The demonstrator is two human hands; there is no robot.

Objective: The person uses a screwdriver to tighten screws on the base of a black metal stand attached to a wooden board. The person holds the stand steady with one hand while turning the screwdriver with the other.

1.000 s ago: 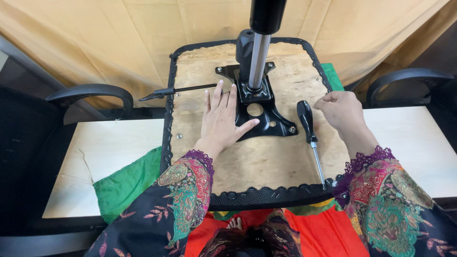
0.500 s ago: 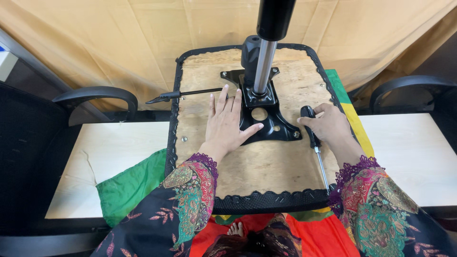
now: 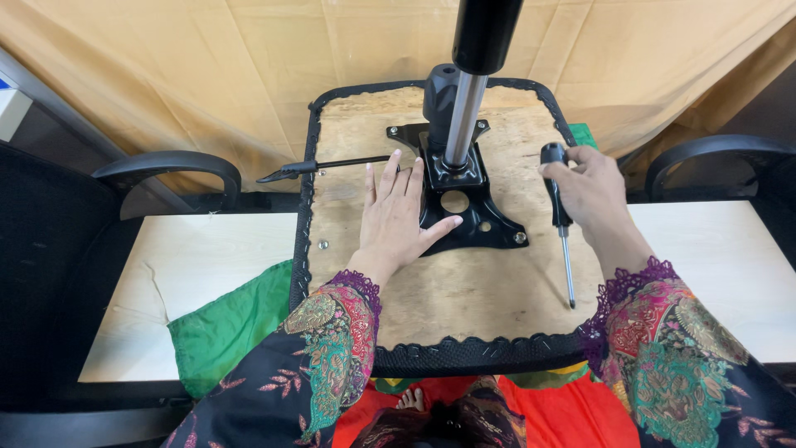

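Note:
An upturned chair seat [image 3: 489, 290] with a bare plywood underside lies on the table. A black metal mounting plate [image 3: 485, 228] is fixed at its middle, with a chrome and black gas cylinder [image 3: 464, 108] rising from it. My left hand [image 3: 398, 217] rests flat on the plywood, thumb and fingertips touching the plate's left edge. My right hand [image 3: 590, 192] grips the black handle of a screwdriver [image 3: 560, 217] and holds it just above the wood, shaft pointing toward me. A black adjustment lever [image 3: 323, 166] sticks out to the left.
The seat lies on a pale wooden table [image 3: 199, 282] over a green cloth [image 3: 232, 328]. Black chair armrests [image 3: 166, 166] [image 3: 713, 153] stand at left and right. A tan curtain [image 3: 207, 75] hangs behind. A loose screw [image 3: 322, 245] lies near the seat's left edge.
My right hand has closed on the screwdriver's handle and lifted it off the plywood, moving it up beside the mounting plate. My left hand has stayed flat by the plate.

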